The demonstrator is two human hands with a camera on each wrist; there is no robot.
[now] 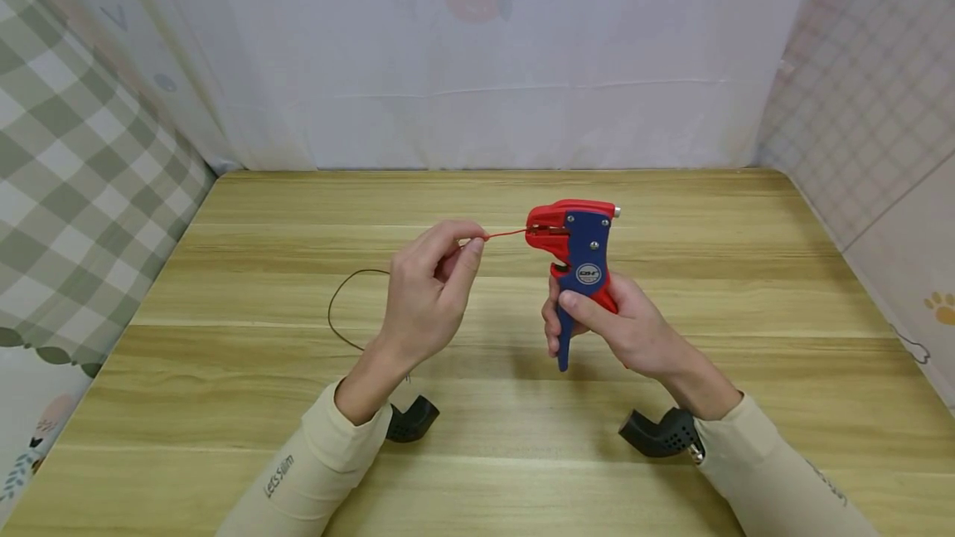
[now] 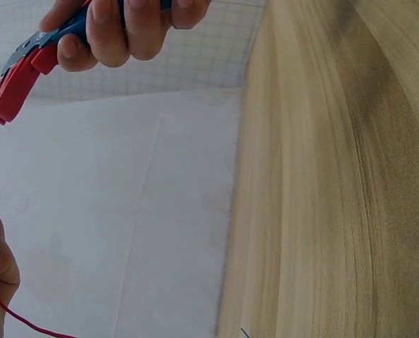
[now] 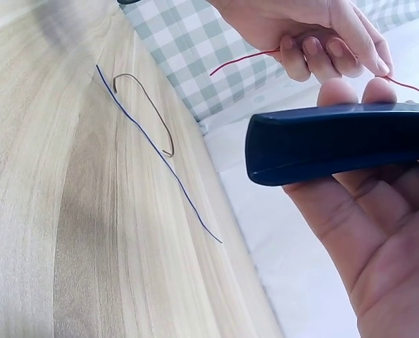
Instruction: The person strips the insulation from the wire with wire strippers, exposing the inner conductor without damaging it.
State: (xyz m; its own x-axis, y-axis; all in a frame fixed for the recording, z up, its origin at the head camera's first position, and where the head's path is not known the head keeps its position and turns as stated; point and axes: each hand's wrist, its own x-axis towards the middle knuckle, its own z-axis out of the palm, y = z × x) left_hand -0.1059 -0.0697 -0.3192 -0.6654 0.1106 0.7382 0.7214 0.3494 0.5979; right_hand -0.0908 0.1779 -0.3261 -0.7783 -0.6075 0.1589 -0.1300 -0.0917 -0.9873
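Note:
Between thumb and fingertips, my left hand (image 1: 429, 288) pinches a thin red wire (image 1: 507, 234). One end of that wire runs into the nose of a red and blue wire stripper (image 1: 588, 243). My right hand (image 1: 627, 317) grips the stripper's handles, holding it upright above the table. In the right wrist view the other end of the red wire (image 3: 241, 62) trails loose behind the left hand (image 3: 329, 42), and the blue handle (image 3: 336, 144) lies across the right fingers. How far the wire reaches into the stripper's mouth is hidden.
A brown wire (image 3: 153, 109), bent into a curve, and a fairly straight blue wire (image 3: 156, 155) lie on the wooden table (image 1: 261, 404). A white curtain (image 1: 358, 65) hangs behind the table, and a green checked cloth (image 1: 67, 164) stands at the left.

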